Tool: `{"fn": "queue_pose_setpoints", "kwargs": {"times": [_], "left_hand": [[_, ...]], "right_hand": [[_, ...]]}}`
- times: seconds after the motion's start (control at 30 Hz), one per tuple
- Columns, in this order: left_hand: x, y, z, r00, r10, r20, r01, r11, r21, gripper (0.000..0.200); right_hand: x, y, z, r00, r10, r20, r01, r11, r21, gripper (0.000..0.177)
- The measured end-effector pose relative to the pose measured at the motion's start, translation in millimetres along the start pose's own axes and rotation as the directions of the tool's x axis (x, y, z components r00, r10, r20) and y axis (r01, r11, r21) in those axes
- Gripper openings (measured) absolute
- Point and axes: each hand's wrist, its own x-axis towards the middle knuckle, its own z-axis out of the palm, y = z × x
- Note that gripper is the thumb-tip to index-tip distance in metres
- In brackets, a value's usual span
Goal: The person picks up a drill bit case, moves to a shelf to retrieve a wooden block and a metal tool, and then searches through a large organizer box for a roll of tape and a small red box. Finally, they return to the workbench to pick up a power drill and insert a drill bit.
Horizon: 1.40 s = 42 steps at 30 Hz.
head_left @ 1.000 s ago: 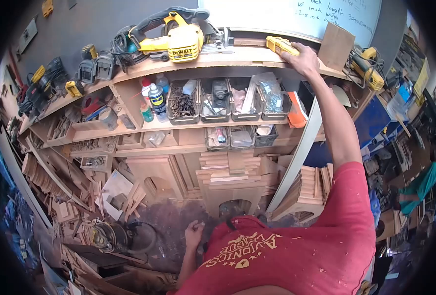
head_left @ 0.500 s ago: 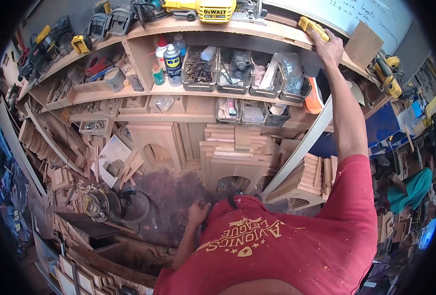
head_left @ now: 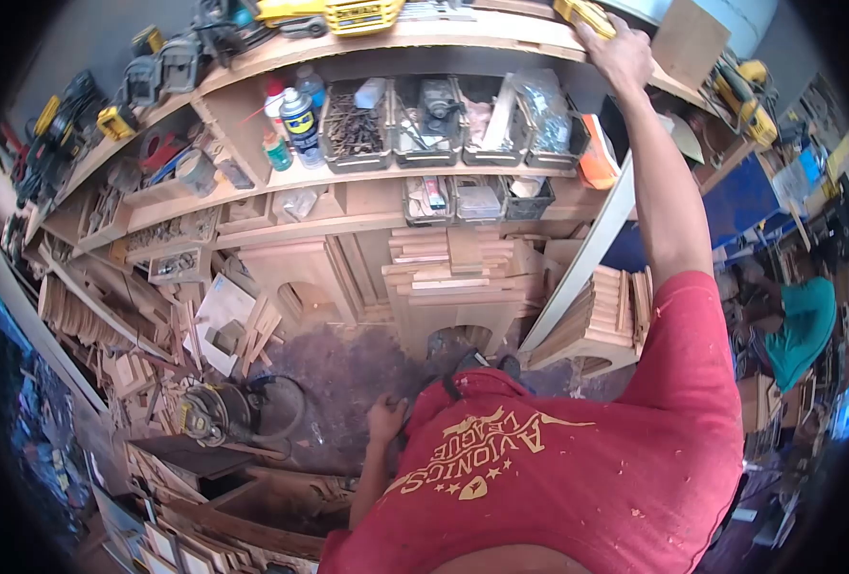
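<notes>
My right hand reaches up to the top shelf at the upper right, with its fingers closed round a yellow-and-black handheld tool. The tool's exact kind is not clear, and the top of the view cuts it off partly. Low beside my waist, my left hand hangs with its fingers curled; whatever they may hold is hidden. A plywood panel leans just right of my right hand. Left along the same shelf sits a yellow DeWalt power tool.
Below are black bins of screws and parts, and a WD-40 can. Stacked wooden pieces stand on the floor ahead. A round vacuum-like machine is at left. Another person in a green shirt works at far right.
The view has shifted, so the shelf and the yellow tool appear higher and farther left. My right hand remains on the tool, and my left hand stays by my waist.
</notes>
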Motion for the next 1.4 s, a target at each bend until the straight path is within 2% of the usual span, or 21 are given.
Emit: {"fn": "queue_pose_setpoints", "kwargs": {"times": [0.1, 0.13, 0.17, 0.2, 0.27, 0.3, 0.33, 0.4, 0.43, 0.53, 0.57, 0.6, 0.67, 0.7, 0.77, 0.83, 0.97, 1.07, 1.27, 1.37, 1.4], "left_hand": [[5, 9, -1, 0.998, 0.038, 0.048, -0.037, 0.999, -0.005, 0.057], [9, 15, -1, 0.995, 0.057, 0.077, -0.055, 0.998, -0.021, 0.057], [17, 1, 6, 0.996, 0.063, 0.057, -0.063, 0.998, -0.002, 0.056], [28, -31, 19, 0.994, 0.091, 0.061, -0.092, 0.996, 0.021, 0.056], [46, -28, 27, 0.980, 0.146, 0.133, -0.147, 0.989, -0.002, 0.054], [42, -11, 20, 0.976, 0.133, 0.170, -0.128, 0.991, -0.044, 0.054], [52, -10, 25, 0.953, 0.163, 0.256, -0.173, 0.985, 0.018, 0.054], [66, -17, 27, 0.924, 0.159, 0.347, -0.217, 0.967, 0.133, 0.054], [72, -25, 32, 0.914, 0.178, 0.365, -0.240, 0.961, 0.134, 0.054], [90, -36, 45, 0.888, 0.214, 0.406, -0.291, 0.947, 0.135, 0.056], [97, -31, 46, 0.873, 0.228, 0.431, -0.313, 0.940, 0.137, 0.057], [103, -26, 47, 0.857, 0.236, 0.459, -0.332, 0.933, 0.140, 0.058], [111, -4, 40, 0.825, 0.337, 0.453, -0.462, 0.865, 0.198, 0.058], [111, 12, 36, 0.804, 0.388, 0.450, -0.523, 0.823, 0.223, 0.058], [111, 46, 31, 0.821, 0.315, 0.475, -0.476, 0.838, 0.266, 0.057], [118, 67, 34, 0.829, 0.299, 0.472, -0.458, 0.847, 0.270, 0.056], [123, 77, 49, 0.844, 0.240, 0.479, -0.384, 0.895, 0.228, 0.054], [139, 55, 80, 0.821, 0.150, 0.551, -0.363, 0.882, 0.300, 0.053], [118, 42, 144, 0.727, 0.119, 0.677, -0.516, 0.744, 0.423, 0.050], [88, 62, 180, 0.710, 0.120, 0.694, -0.546, 0.716, 0.435, 0.049], [77, 73, 191, 0.711, 0.122, 0.693, -0.545, 0.718, 0.433, 0.049]], "right_hand": [[-14, -27, -38, 0.977, 0.095, 0.189, -0.098, 0.995, 0.006, 0.110], [-13, -7, -19, 0.994, -0.077, 0.083, 0.064, 0.986, 0.152, 0.110], [-26, -5, -3, 0.979, -0.089, -0.184, 0.107, 0.990, 0.090, 0.105], [-51, -24, -41, 0.984, -0.060, -0.167, 0.106, 0.952, 0.287, 0.094], [-73, 12, -19, 0.961, -0.108, -0.257, 0.106, 0.994, -0.019, 0.096], [-104, 16, -12, 0.871, -0.175, -0.459, 0.146, 0.984, -0.099, 0.093], [-140, 18, -9, 0.904, -0.118, -0.411, 0.227, 0.947, 0.228, 0.081], [-226, 24, -37, 0.954, -0.090, -0.284, 0.212, 0.876, 0.434, 0.070], [-271, 32, -30, 0.961, -0.056, -0.271, 0.177, 0.876, 0.449, 0.065], [-426, 93, -13, 0.994, 0.013, 0.110, -0.060, 0.896, 0.439, 0.059], [-493, 120, -5, 0.969, 0.116, 0.219, -0.180, 0.937, 0.301, 0.058], [-557, 158, -1, 0.856, 0.221, 0.467, -0.296, 0.950, 0.095, 0.058], [-638, 208, -42, 0.519, 0.486, 0.703, -0.580, 0.805, -0.128, 0.047], [-707, 266, -33, 0.382, 0.472, 0.795, -0.553, 0.805, -0.213, 0.044], [-728, 283, -110, -0.131, 0.732, 0.669, -0.710, 0.402, -0.578, 0.055], [-737, 283, -168, -0.135, 0.801, 0.583, -0.766, 0.288, -0.574, 0.063], [-804, 321, -172, -0.203, 0.842, 0.500, -0.783, 0.167, -0.599, 0.059], [-754, 304, -168, -0.185, 0.863, 0.470, -0.851, 0.099, -0.516, 0.054], [-765, 413, -94, 0.137, 0.753, 0.643, -0.756, 0.499, -0.423, 0.041], [-725, 454, -113, 0.075, 0.838, 0.540, -0.930, 0.254, -0.264, 0.033], [-717, 475, -117, 0.093, 0.835, 0.543, -0.919, 0.281, -0.275, 0.033]]}}
